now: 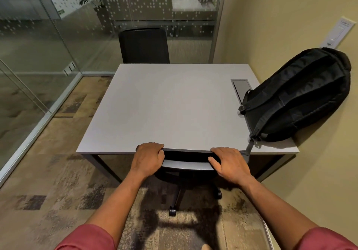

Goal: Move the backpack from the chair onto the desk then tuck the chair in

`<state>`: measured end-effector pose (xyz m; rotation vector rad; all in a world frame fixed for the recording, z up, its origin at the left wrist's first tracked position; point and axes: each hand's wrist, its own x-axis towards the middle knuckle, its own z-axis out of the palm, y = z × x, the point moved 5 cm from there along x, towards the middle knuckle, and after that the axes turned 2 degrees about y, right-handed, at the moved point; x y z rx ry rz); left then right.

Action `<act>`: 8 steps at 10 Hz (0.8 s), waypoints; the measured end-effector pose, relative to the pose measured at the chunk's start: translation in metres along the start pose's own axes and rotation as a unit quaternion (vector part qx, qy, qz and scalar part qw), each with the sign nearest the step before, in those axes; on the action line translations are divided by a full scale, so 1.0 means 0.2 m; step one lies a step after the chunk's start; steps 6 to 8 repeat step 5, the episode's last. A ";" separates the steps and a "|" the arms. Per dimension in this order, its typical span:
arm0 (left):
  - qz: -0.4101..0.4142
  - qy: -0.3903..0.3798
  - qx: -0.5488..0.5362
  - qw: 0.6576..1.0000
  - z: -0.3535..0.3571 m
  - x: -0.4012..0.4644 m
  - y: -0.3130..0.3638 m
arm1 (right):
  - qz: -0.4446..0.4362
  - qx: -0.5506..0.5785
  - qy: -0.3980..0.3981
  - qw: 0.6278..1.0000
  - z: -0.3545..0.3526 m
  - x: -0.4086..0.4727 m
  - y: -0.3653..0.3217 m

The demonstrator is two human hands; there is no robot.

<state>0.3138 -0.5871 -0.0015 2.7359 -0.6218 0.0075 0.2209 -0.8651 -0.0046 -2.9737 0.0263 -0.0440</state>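
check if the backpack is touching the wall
Touching: the head view shows the backpack on the desk, its upper end leaning against the wall.

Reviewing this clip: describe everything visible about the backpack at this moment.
The backpack is black, of woven fabric as it looks, and appears full. It stands on the desk at the right side, leaning against the yellowish wall, strap side facing the camera. Two padded shoulder straps run down it, and one webbing strap hangs over the desk's front edge. It covers part of the cable hatch. Neither hand touches it.
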 end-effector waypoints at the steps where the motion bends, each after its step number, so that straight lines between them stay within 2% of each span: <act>1: 0.034 -0.018 0.012 0.999 0.04 -0.01 0.10 | 0.019 0.010 0.009 1.000 0.01 -0.01 -0.06; 3: 0.028 -0.036 0.031 0.998 0.07 -0.03 0.14 | 0.052 -0.004 0.007 0.999 0.04 -0.02 -0.14; 8: 0.030 -0.033 0.025 0.999 0.08 -0.01 0.15 | 0.049 -0.003 0.004 0.999 0.04 -0.01 -0.13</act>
